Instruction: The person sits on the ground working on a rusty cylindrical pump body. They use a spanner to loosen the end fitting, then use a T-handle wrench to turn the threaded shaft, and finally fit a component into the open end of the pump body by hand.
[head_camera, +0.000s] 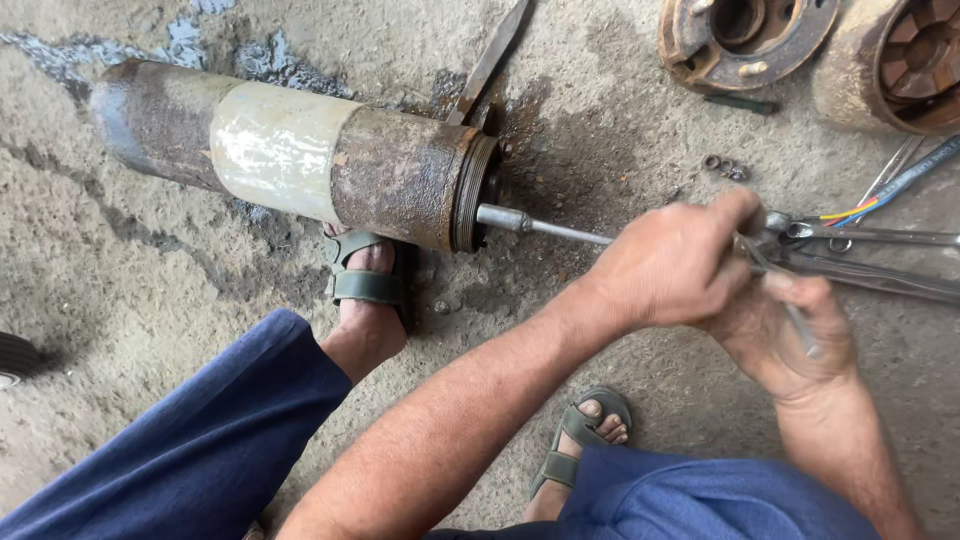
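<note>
A rusty metal cylinder (300, 155) with a pale painted band lies on its side on the concrete floor. A thin steel shaft (540, 226) sticks out of its open right end. My left hand (675, 262) is closed around the far end of that shaft. My right hand (790, 335) sits just below and right of it, gripping a slim metal tool (800, 325) that crosses the shaft end. My left foot in a green sandal (365, 280) rests against the cylinder.
Two rusty round flanged parts (745, 38) (900, 65) lie at the top right. Coloured wires (870, 203), metal tools (880, 237) and small nuts (725, 167) lie at right. A flat metal bar (490, 60) and an oily stain sit behind the cylinder.
</note>
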